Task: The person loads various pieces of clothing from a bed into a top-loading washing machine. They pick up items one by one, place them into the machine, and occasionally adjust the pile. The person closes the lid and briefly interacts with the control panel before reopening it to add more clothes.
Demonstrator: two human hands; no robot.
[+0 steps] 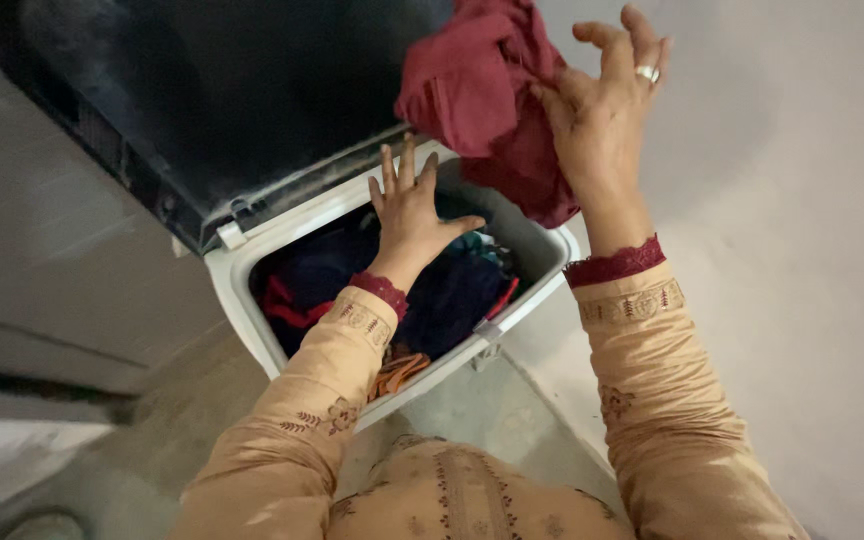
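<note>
Bottom of the frame, two peach embroidered sleeves reach up. At centre, the left hand hovers flat, fingers spread, holding nothing, over the white top-loading washer, whose tub already carries dark blue, red and orange clothes. Upper right, the right hand, half curled, touches the maroon garment up above the tub, not yet inside. Upper left, the dark lid stands open.

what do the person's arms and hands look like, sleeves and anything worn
Both arms wear long peach sleeves with dark embroidered motifs, a patterned band near each wrist and maroon lace cuffs. The right hand has a silver ring on one finger; the left hand shows none.
</note>
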